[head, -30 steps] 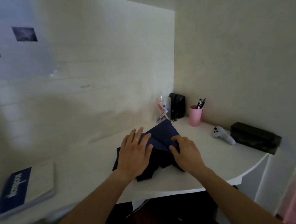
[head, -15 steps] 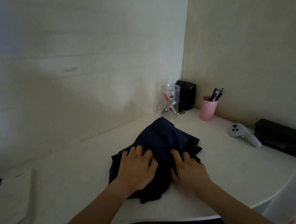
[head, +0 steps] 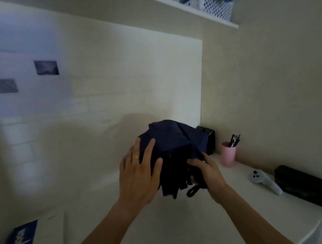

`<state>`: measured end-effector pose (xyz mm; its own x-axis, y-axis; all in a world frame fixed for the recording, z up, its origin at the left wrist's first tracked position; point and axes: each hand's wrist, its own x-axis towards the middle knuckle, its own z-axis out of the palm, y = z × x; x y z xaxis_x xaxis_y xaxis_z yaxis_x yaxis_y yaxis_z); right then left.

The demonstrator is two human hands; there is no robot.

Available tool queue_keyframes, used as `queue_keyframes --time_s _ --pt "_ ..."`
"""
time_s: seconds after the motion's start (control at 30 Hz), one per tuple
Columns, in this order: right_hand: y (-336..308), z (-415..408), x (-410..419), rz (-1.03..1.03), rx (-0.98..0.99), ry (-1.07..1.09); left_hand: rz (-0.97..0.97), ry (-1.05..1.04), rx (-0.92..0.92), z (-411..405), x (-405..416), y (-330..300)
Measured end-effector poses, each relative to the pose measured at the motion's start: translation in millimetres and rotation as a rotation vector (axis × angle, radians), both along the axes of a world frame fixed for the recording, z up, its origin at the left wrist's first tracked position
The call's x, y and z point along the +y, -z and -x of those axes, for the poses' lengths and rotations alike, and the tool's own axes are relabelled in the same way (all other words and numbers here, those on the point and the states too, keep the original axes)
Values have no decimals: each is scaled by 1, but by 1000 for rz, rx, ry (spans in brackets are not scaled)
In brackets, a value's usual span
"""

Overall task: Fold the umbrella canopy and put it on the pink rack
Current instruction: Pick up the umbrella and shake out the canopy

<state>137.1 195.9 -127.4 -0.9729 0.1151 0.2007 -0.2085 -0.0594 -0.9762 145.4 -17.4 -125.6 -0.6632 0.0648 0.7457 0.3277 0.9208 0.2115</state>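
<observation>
Folded navy fabric umbrella canopy (head: 174, 149), clasped between left hand (head: 139, 176) and right hand (head: 207, 173), fingers spread flat; raised above white desk (head: 182, 225), left of pink pen cup (head: 228, 154).

You hold a navy canopy (head: 173, 140); gold ring (head: 135, 157) on your left hand (head: 139, 177). Pink cup (head: 228, 154), white tabletop (head: 229, 212), black case (head: 305, 186), white perforated basket (head: 212, 2).
</observation>
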Motion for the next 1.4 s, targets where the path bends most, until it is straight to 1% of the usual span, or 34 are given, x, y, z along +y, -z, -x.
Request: queue_keyframes --time_s 0.03,0.07,0.1,0.2,0.23,0.27,0.3,0.33,0.37,0.4,0.47,0.53,0.57,0.63,0.7,0.77,0.87,0.97,1.03,1.1,1.13,1.17,1.2,1.23,1.3,1.37,1.4 --pt "-16 -7 0 111 57 -52 -37 16 31 -9 -2 -14" --pt "-32 -14 -2 169 103 -86 -74 32 59 -18 -3 -30" --pt "-33 -14 -4 139 122 -75 -113 44 74 -20 -4 -37" --pt "-50 -26 -11 -271 173 183 -149 51 130 -40 -7 -66" --pt "-54 -29 -12 -277 189 236 -134 47 149 -46 -8 -74" --pt "-60 -37 -12 -189 211 227 -115 45 157 -51 -8 -80" --pt "-65 -43 -13 -54 234 190 -105 52 162 -55 -9 -85" --pt "-70 -49 -14 70 245 136 -110 66 163 -60 -9 -90" --pt "-74 -55 -15 152 262 82 -120 79 165 -65 -9 -94" --pt "-78 -60 -16 164 264 31 -135 96 164 -68 -9 -99" --pt "-86 -62 -15 124 247 -26 -157 135 175 -76 -7 -108" --pt "-92 -64 -16 159 261 -80 -154 186 182 -84 -7 -116" --pt "-96 -65 -15 159 261 -92 -155 203 185 -87 -7 -120" --pt "-100 -68 -12 90 261 -89 -133 207 203 -92 -7 -124" --pt "-100 -68 -9 97 298 -106 -107 217 221 -98 -7 -127" --pt "-104 -68 -9 69 279 -114 -96 213 237 -100 -7 -129" --pt "-107 -71 -9 139 282 -222 -88 224 212 -103 -7 -128" --pt "-109 -73 -7 245 202 -315 -112 252 180 -104 -7 -120" --pt "-108 -74 -6 289 199 -417 -248 307 113 -103 -6 -112" --pt "-109 -78 -5 328 178 -459 -500 347 -39 -97 -4 -104" --pt "-111 -79 -4 311 166 -449 -655 365 -130 -94 -3 -101" --pt "-111 -80 -6 253 163 -399 -809 381 -208 -91 -2 -98" --pt "-113 -81 -8 150 168 -300 -930 388 -254 -88 -3 -95" --pt "-114 -79 -10 16 169 -172 -1003 382 -264 -87 -4 -94" --pt "-113 -73 -10 -344 203 102 -1082 361 -237 -86 -7 -93" --pt "-110 -67 -11 -755 301 324 -1094 374 -201 -86 -9 -97" --pt "-108 -66 -13 -896 337 412 -1098 381 -189 -87 -8 -100"
